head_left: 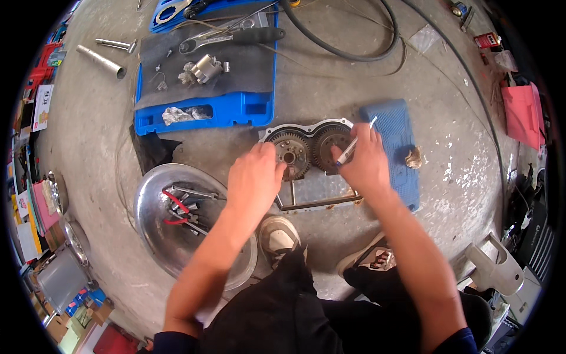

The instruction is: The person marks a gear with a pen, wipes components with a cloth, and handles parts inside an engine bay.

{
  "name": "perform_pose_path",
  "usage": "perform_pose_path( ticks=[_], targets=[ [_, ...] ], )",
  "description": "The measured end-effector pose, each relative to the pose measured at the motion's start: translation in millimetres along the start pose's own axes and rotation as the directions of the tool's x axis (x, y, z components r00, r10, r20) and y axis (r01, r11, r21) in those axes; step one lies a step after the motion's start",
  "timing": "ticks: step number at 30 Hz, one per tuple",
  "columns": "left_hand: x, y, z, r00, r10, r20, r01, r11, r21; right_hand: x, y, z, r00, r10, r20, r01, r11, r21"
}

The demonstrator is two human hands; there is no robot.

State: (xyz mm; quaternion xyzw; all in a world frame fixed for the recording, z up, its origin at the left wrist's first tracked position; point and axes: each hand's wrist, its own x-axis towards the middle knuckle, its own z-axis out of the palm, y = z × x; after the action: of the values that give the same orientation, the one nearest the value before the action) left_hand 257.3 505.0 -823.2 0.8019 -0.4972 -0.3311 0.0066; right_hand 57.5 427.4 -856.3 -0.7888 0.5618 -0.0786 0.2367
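A metal gear housing (318, 190) lies on the floor in front of me, with two toothed gears side by side in it. My left hand (256, 176) is closed over its left side, fingers and thumb curled at the edge of the left gear (299, 152). Whether the fingertips press on the gear or the wall is partly hidden. In my right hand (368, 160) is a white marker pen (348, 151), its dark blue end pointing down at the right gear (324, 148). Some fingers of the right hand reach over that gear.
Beside the housing lies a blue textured mat (401, 156) with a crumpled piece (414, 157) on it. A metal bowl (152, 236) with pliers and wrenches stands left. Beyond are a blue tool case (244, 109), a ratchet (236, 38) and a black hose (336, 54).
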Motion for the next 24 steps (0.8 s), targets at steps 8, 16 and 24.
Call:
perform_pose_path(
  ticks=[8,16,24],
  targets=[
    [28,-33,12,0.653,0.754,0.071,-0.730,0.600,0.328,8,28,-24,0.737,-0.526,0.424,0.553,0.831,0.069],
    [49,-32,16,0.621,0.769,0.151,-0.777,0.581,0.242,-12,27,6,0.868,-0.375,0.325,0.404,0.914,-0.027],
    [55,-43,15,0.599,0.796,0.087,-0.801,0.594,0.072,-15,23,7,0.895,-0.401,0.195,0.405,0.914,0.022]
  ],
)
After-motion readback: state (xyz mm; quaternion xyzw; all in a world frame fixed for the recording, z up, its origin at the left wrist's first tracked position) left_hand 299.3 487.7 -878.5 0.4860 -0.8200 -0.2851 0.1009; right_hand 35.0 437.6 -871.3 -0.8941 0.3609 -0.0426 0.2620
